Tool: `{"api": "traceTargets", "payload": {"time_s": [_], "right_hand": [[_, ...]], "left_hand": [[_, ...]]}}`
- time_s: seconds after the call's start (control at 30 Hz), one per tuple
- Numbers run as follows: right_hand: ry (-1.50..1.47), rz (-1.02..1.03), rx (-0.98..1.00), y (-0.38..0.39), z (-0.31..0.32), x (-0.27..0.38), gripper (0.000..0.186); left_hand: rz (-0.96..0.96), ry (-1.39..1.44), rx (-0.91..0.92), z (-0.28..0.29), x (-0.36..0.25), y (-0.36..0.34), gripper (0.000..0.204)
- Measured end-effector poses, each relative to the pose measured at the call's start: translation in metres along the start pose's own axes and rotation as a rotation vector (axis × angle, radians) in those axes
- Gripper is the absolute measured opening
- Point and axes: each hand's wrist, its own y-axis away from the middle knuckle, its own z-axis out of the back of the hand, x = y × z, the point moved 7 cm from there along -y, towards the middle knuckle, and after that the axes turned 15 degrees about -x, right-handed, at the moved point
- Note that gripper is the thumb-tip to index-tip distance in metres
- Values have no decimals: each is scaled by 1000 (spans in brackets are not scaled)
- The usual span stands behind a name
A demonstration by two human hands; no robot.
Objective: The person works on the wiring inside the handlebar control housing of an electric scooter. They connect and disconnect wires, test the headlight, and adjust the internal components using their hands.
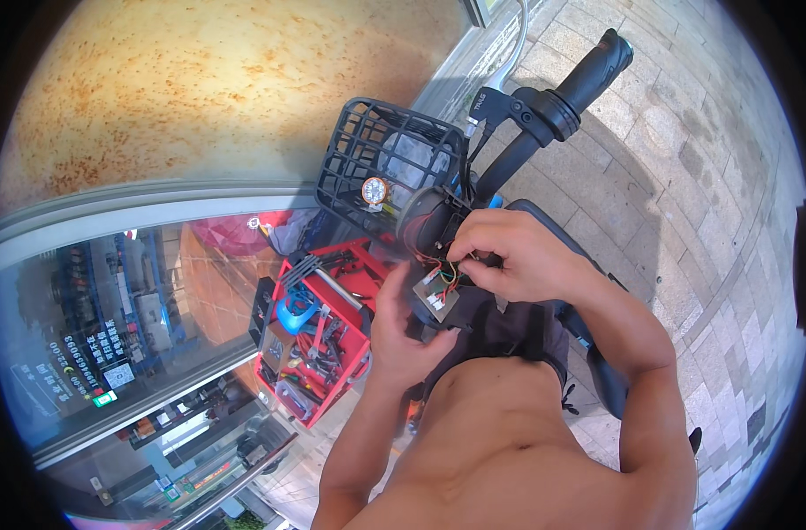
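Observation:
My left hand is wrapped round a dark housing whose open back shows a circuit board with white connectors. Thin red, yellow and green wires run from the board towards the handlebar of an electric bike. My right hand is closed just above the board, thumb and fingers pinching these wires. Its fingertips partly hide where they grip. Beside them, a round dark headlamp-like part sits on the front of the bike with red wires on it.
A black basket with a small round lamp is at the bike's front. The handlebar grip reaches far right. A red toolbox full of hand tools stands to my left, by a glass shopfront. Paving lies right.

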Motion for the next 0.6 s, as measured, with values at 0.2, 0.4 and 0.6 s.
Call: {"api": "traceTargets", "payload": {"time_s": [0.2, 0.4, 0.6], "right_hand": [[13, -177, -16, 26, 5, -3, 13], [-159, -403, -82, 56, -7, -12, 13], [-339, -554, -95, 76, -19, -7, 13]], "left_hand": [[-89, -114, 15, 0, -4, 2, 90], [-177, -329, 30, -6, -15, 8, 92], [-360, -453, 7, -8, -15, 17, 90]]}}
